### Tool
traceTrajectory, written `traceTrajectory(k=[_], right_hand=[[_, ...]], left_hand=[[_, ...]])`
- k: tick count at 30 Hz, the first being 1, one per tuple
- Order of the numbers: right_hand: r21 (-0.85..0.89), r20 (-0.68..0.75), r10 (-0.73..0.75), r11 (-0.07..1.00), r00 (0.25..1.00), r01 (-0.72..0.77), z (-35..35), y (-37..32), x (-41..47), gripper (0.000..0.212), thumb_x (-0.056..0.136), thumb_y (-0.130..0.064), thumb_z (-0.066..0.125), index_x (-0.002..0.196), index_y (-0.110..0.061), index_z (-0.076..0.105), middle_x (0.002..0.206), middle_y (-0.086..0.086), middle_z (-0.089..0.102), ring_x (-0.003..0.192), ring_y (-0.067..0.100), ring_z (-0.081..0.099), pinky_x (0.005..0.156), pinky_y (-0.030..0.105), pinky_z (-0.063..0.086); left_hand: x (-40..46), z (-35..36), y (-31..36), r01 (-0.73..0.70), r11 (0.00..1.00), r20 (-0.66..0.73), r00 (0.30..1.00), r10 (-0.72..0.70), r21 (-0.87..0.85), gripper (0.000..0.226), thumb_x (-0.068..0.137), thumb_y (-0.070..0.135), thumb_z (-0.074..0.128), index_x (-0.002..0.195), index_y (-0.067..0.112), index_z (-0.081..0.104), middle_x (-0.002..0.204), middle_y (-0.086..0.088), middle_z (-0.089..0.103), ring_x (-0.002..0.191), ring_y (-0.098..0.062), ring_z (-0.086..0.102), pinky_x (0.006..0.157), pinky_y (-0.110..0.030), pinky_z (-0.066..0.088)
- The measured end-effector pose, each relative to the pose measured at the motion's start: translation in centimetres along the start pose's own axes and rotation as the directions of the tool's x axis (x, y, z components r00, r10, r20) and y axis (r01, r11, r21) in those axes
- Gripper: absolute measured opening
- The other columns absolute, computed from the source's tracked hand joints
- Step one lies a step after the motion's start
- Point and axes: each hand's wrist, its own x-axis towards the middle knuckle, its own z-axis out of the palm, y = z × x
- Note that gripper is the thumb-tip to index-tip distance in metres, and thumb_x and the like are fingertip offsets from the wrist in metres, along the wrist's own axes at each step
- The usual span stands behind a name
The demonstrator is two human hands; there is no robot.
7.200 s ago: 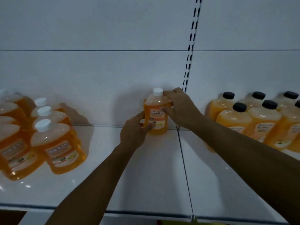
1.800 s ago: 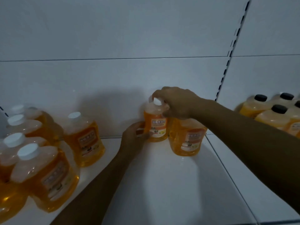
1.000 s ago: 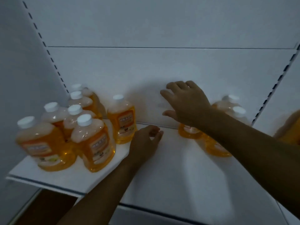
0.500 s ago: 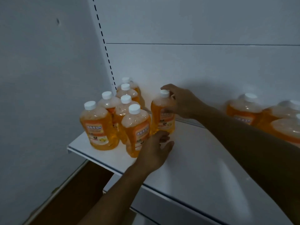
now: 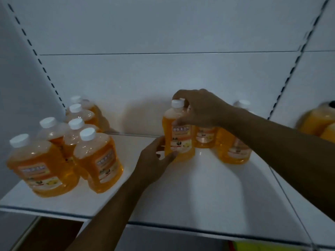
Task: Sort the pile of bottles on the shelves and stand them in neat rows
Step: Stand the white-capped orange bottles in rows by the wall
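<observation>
While the white shelf [image 5: 208, 196] carries a cluster of orange bottles [image 5: 68, 151] at its left end, one white-capped bottle [image 5: 178, 131] is gripped upright mid-shelf, its shoulder held by the right hand [image 5: 199, 109], its base by the left hand [image 5: 154, 162].

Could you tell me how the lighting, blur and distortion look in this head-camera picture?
Head view: dim, bluish light; the held bottle and both hands cast soft shadows on the back panel. The black-capped bottles at the right edge are smeared by motion blur. Wide-angle distortion slants the slotted uprights. A small glare spot shines on the shelf.
</observation>
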Motion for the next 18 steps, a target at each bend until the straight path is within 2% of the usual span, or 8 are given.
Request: traceTrajectory(k=[2,6,10,14,18], right_hand=[[-0.057,-0.014,0.074,0.996,0.997,-0.074,-0.9,1.1,-1.1,0.064,0.072,-0.049,0.077,0.124,-0.025,0.051,0.11,0.001,0.063,0.095,0.019,0.059,0.083,0.039,0.053],[-0.25,-0.044,0.154,0.955,0.987,-0.16,-1.5,2.6,-2.9,0.068,0.07,-0.055,0.076,0.125,-0.027,0.048,0.11,0.0,0.061,0.096,0.019,0.055,0.083,0.041,0.051],[-0.497,-0.06,0.151,0.853,0.987,-0.161,-1.6,3.3,-3.8,0.068,0.072,-0.059,0.073,0.125,-0.023,0.05,0.101,-0.001,0.062,0.083,0.016,0.05,0.069,0.032,0.042],[-0.48,-0.048,0.156,0.862,0.987,-0.16,-1.4,3.9,-4.0,0.064,0.073,-0.053,0.074,0.123,-0.02,0.05,0.101,0.001,0.061,0.08,0.016,0.049,0.066,0.03,0.039],[-0.449,-0.056,0.135,0.881,0.989,-0.145,-1.0,4.2,-3.8,0.065,0.073,-0.05,0.077,0.122,-0.017,0.05,0.104,0.004,0.063,0.083,0.02,0.054,0.067,0.029,0.039]], left_hand=[[1.0,1.3,0.7,-0.038,0.999,0.059,0.998,0.039,-0.012,0.046,0.085,0.041,0.065,0.128,0.027,0.054,0.119,0.012,0.064,0.1,0.003,0.059,0.084,-0.022,0.052],[2.5,3.9,1.3,-0.074,0.997,0.12,0.99,0.072,0.016,0.039,0.088,0.028,0.066,0.125,0.025,0.056,0.109,0.02,0.059,0.087,0.019,0.052,0.073,0.001,0.04],[3.5,5.5,1.2,-0.074,0.997,0.159,0.985,0.072,0.009,0.038,0.086,0.029,0.069,0.122,0.026,0.057,0.106,0.019,0.06,0.087,0.014,0.053,0.071,-0.002,0.038],[4.0,6.4,0.8,-0.045,0.999,0.165,0.985,0.045,-0.004,0.036,0.085,0.036,0.07,0.118,0.032,0.057,0.104,0.019,0.062,0.09,0.011,0.057,0.071,-0.005,0.04],[3.9,6.7,0.4,-0.02,0.999,0.177,0.984,0.024,-0.025,0.045,0.077,0.052,0.062,0.118,0.035,0.059,0.105,0.021,0.064,0.094,0.012,0.059,0.076,-0.009,0.043]])
